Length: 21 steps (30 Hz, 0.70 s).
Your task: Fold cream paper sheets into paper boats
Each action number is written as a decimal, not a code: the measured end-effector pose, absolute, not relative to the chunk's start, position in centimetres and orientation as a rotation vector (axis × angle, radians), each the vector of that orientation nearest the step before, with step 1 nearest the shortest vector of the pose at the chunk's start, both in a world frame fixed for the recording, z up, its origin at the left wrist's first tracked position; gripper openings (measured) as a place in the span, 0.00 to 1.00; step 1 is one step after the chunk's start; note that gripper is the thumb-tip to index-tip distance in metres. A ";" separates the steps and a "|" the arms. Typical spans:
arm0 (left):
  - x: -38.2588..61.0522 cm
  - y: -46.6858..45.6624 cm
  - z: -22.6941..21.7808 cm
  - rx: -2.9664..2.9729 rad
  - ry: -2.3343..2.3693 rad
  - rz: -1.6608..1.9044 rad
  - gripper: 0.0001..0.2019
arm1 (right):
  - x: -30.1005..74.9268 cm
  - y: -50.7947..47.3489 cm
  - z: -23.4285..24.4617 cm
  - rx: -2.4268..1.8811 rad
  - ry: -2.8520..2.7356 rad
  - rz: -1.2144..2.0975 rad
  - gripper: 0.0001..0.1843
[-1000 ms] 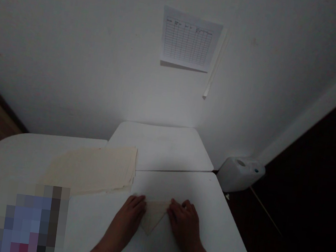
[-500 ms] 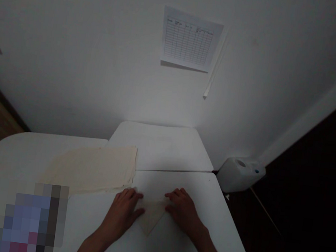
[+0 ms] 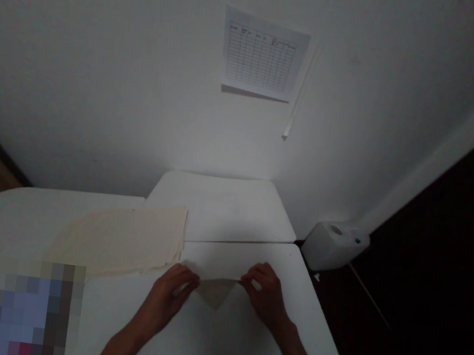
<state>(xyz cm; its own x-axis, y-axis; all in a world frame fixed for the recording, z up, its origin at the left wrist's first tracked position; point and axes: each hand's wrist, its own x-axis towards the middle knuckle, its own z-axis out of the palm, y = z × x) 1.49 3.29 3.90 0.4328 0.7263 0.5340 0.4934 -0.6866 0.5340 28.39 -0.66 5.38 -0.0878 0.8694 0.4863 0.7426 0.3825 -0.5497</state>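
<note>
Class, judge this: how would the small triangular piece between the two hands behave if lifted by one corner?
The folded triangle looks thin and flat, so it is probably light and would droop. Its folds may open once the left hand and right hand release its corners.

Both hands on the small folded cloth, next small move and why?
Probably press the top edge flat. The left hand and right hand pinch the corners of the folded cloth, whose point hangs toward the person; the edge looks slightly lifted off the table.
</note>
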 end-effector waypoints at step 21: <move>4.5 0.6 3.2 2.579 1.059 0.826 0.10 | 28.2 -3.2 4.3 -1.632 -2.180 -0.019 0.07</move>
